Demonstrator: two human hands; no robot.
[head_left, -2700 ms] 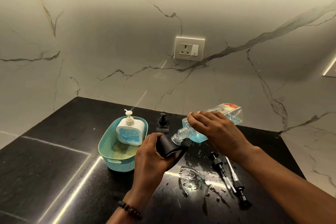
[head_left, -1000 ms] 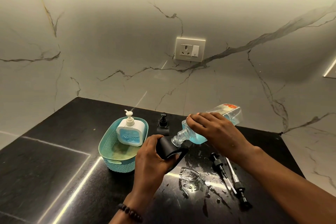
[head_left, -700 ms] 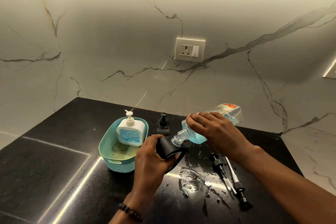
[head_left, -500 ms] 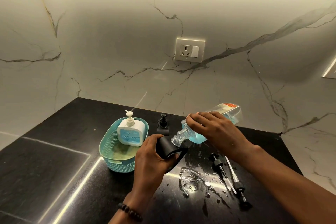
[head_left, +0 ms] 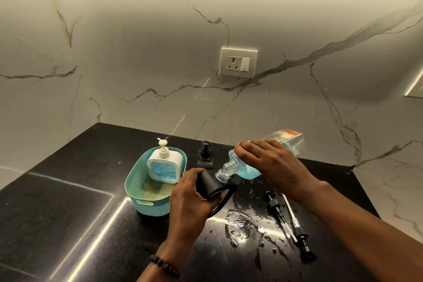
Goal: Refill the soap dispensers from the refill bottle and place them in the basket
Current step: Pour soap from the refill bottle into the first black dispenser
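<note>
My left hand (head_left: 191,197) grips a black soap dispenser (head_left: 211,184), tilted on the black counter. My right hand (head_left: 272,165) holds the clear refill bottle (head_left: 289,144) tipped almost flat, with blue liquid gathered near its neck. The bottle's threaded mouth (head_left: 223,173) sits at the dispenser's opening. A teal basket (head_left: 142,192) stands to the left with a white and blue pump dispenser (head_left: 166,165) upright inside it.
Another black pump dispenser (head_left: 205,155) stands behind the basket near the wall. Two loose pump heads with tubes (head_left: 286,217) lie on the counter to the right. A puddle of spilled liquid (head_left: 247,224) spreads in front of my hands. A wall socket (head_left: 238,63) is above.
Nearly nothing has moved. Both hands keep the same hold, with the refill bottle tipped into the black dispenser throughout.
</note>
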